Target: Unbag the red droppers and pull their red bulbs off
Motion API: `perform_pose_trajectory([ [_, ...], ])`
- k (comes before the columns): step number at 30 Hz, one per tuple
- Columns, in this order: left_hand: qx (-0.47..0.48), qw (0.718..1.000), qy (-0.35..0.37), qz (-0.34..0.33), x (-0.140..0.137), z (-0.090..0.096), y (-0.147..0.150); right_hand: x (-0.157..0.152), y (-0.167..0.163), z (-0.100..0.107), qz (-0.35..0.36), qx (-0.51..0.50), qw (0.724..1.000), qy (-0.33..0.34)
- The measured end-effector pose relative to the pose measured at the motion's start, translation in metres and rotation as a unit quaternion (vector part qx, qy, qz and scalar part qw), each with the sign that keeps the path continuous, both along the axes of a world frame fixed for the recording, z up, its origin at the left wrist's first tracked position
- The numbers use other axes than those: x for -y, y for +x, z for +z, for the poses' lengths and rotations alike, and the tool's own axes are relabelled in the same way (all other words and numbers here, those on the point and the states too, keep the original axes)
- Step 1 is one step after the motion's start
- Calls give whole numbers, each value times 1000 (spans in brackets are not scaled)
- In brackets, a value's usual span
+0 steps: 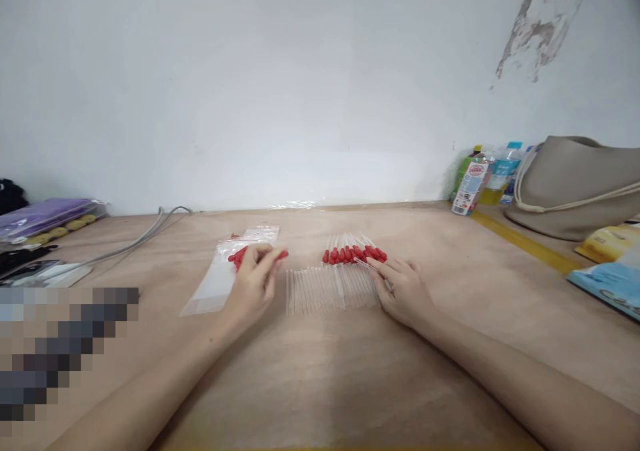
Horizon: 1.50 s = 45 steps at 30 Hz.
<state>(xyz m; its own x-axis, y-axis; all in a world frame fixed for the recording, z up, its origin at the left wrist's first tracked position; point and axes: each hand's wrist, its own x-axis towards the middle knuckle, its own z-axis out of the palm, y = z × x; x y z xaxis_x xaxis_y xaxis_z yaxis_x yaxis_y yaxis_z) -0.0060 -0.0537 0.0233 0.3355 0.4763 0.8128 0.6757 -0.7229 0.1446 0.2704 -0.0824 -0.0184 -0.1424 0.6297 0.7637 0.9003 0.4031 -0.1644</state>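
Observation:
My left hand (257, 274) pinches a red rubber dropper bulb (283, 255) between thumb and fingertips. Beneath and behind that hand, more red bulbs (238, 259) lie on a clear zip bag (210, 285). My right hand (404, 287) is closed on a thin glass dropper tube (365, 263), its end pointing left. Between the hands, several bare glass tubes (320, 292) lie side by side in a row. Just beyond them rests a group of droppers fitted with red bulbs (345, 255), glass ends pointing away from me.
On the right stand drink bottles (503, 174), a juice carton (470, 187), a grey bag (575, 184) and a blue packet (607, 284). A grey cable (145, 234) crosses the left side near a purple package (47, 217). The white wall (300, 91) bounds the wooden table (320, 384).

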Motion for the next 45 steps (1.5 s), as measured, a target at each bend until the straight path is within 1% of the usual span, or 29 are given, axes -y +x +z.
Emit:
perform_pose_trajectory([
  [3, 60, 993, -18, 99, -15, 13, -24, 2, -3, 1, -7, -6, 1000, 4],
  [5, 84, 984, -58, 144, -25, 16, -43, 3, -3, 2, -10, 2, 1000, 20],
  [7, 111, 975, -100, 162, -35, 16, -59, 3, -3, 1, -14, 19, 999, 32],
  [9, 128, 967, -128, 179, -42, 14, -71, 3, -3, 1, -19, 37, 999, 31],
  [14, 102, 947, -180, 245, -54, 8, -81, 3, -6, -2, -17, 65, 998, 11],
  [16, 96, 941, -207, 252, -59, 5, -82, 3, -8, -2, -13, 68, 998, 2],
  [18, 91, 939, -225, 245, -64, 0, -84, 4, -9, -2, -7, 69, 998, -10],
  [20, 83, 939, -236, 235, -69, -4, -86, 4, -10, -3, 3, 69, 997, -18],
  [23, 75, 936, -247, 239, -71, -7, -87, 5, -10, -3, 16, 72, 997, -26],
  [29, 92, 933, -255, 236, -69, -6, -90, 6, -8, -1, 28, 76, 995, -55],
  [32, 94, 939, -227, 240, -68, -4, -90, 7, -8, -1, 30, 70, 996, -51],
  [34, 82, 949, -173, 249, -65, -2, -87, 7, -8, -1, 32, 65, 996, -52],
  [36, 61, 962, -99, 247, -60, 2, -78, 6, -8, -1, 32, 52, 997, -49],
  [38, 30, 974, -45, 221, -53, 6, -64, 5, -8, -2, 27, 34, 998, -40],
  [39, 10, 979, -32, 199, -50, 8, -54, 5, -7, -2, 23, 25, 999, -34],
  [42, -61, 989, -50, 123, -42, 11, -15, 3, -6, -2, 13, 3, 1000, -16],
  [44, -102, 985, -98, 95, -41, 11, 13, 3, -5, -2, 10, -4, 1000, -12],
  [45, -124, 978, -138, 94, -43, 11, 27, 3, -5, -2, 10, -7, 1000, -11],
])
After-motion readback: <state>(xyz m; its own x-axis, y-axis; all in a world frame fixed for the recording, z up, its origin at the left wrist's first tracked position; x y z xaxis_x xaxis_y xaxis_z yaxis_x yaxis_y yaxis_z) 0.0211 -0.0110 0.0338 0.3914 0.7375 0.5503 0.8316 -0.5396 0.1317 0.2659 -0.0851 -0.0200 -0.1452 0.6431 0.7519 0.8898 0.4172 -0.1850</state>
